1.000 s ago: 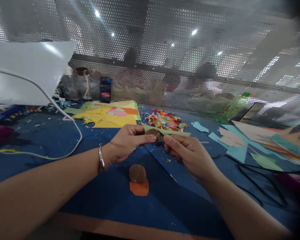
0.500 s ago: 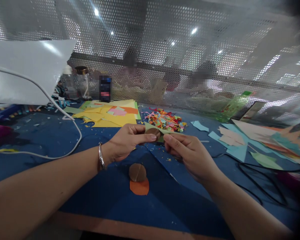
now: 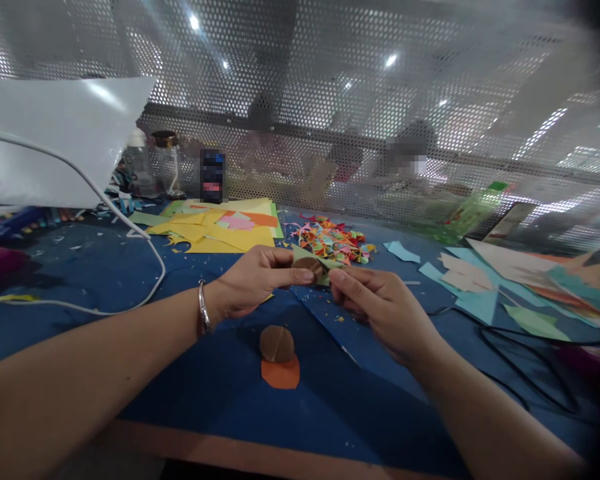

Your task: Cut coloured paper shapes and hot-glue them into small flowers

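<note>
Above the middle of the blue table, my left hand pinches a brown round piece, which looks like cardboard, against light green paper. A corner of the green paper stands up behind the round piece. My right hand is closed, thumb against fingers, on the right edge of the same paper. Its fingertips partly hide that edge. Below my hands on the table lies another brown disc with a crease across it. It overlaps an orange paper piece with a rounded edge.
Colourful paper scraps are heaped beyond my hands. Yellow sheets lie back left, near a phone. A white cable loops at left, black cables at right. Blue paper pieces lie right. A perforated panel stands behind.
Both hands hold nearly the same pose on the green paper and round piece. The whole view has shifted very slightly; the things on the table have not visibly moved.
</note>
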The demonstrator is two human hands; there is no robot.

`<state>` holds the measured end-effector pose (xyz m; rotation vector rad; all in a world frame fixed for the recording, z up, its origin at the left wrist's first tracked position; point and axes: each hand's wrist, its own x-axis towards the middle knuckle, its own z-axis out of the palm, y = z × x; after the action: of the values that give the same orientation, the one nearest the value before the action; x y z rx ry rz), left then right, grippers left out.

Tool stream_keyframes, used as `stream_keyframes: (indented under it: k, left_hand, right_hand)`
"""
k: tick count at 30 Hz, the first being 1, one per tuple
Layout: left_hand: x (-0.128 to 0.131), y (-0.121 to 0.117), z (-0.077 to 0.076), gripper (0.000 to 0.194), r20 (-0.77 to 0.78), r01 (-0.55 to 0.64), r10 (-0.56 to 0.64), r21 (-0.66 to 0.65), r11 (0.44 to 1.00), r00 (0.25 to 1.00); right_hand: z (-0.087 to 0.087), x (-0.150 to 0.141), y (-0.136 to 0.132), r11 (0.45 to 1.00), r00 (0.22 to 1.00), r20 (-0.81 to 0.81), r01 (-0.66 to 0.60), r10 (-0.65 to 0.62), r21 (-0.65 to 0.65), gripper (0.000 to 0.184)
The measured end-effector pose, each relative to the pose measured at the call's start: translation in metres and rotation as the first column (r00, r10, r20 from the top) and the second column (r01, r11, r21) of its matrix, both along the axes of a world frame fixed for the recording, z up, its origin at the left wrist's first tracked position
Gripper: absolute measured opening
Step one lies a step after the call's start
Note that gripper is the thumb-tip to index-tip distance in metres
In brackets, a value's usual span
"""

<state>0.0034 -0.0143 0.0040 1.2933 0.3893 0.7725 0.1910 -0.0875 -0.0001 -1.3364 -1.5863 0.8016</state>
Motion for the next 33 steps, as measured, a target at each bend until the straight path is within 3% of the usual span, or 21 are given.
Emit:
stream_keyframes:
  k: [23, 33]
  left_hand:
    - [-0.0052, 0.0098, -0.0041, 0.021, -0.063, 0.119, -0.118, 0.024, 0.993, 0.991]
    - [-0.0030, 0.0073, -0.0028, 0.014, -0.027, 0.002, -0.003, -0.038, 0.999, 1.000]
  right_hand:
    - [0.0005, 0.0042, -0.0006, 0.999, 0.992, 0.124, -0.007, 0.002, 0.037, 0.051]
    - [0.0012, 0.0053, 0.0002, 1.000, 0.993, 0.119, 0.006, -0.008, 0.023, 0.051]
